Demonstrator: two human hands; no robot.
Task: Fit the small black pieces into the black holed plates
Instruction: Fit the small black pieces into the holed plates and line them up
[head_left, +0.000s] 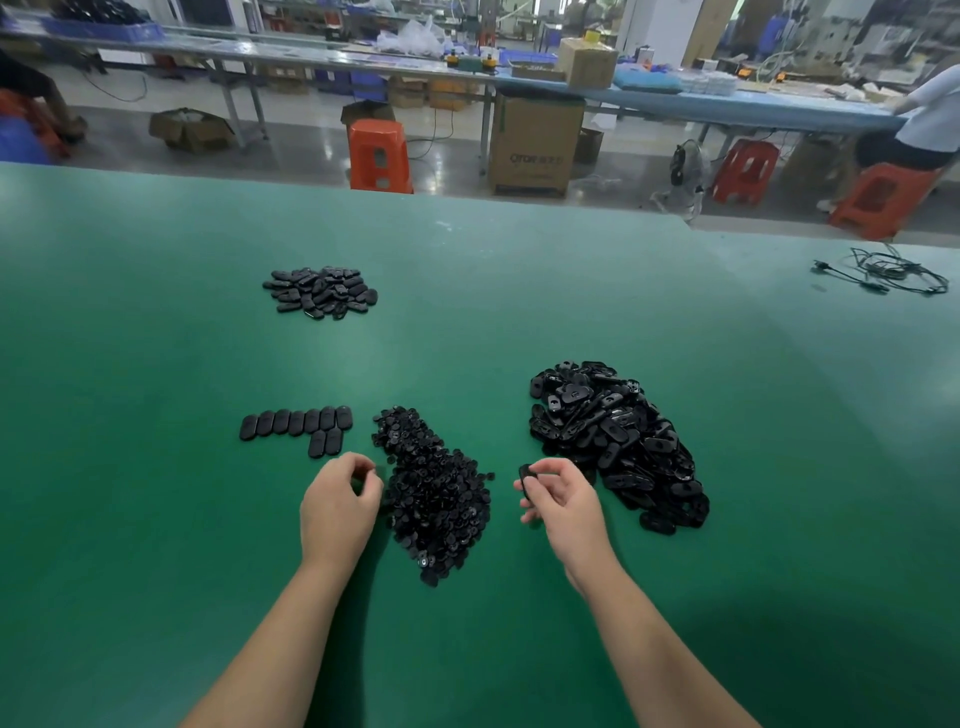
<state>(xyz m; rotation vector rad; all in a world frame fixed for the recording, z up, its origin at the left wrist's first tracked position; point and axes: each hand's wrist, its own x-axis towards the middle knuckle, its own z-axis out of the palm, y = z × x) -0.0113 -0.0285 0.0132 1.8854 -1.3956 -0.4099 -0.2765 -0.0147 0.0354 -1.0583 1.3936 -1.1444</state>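
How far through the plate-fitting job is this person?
Early on. Done: a short row of plates laid out at left, plus a far pile. In hand: the right hand pinches one plate; the left hand reaches the small pieces. Left: the big plate heap.

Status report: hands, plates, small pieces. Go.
Right hand pinching one holed plate. Left hand curled at small-piece pile, contents unclear. Nothing in the way.
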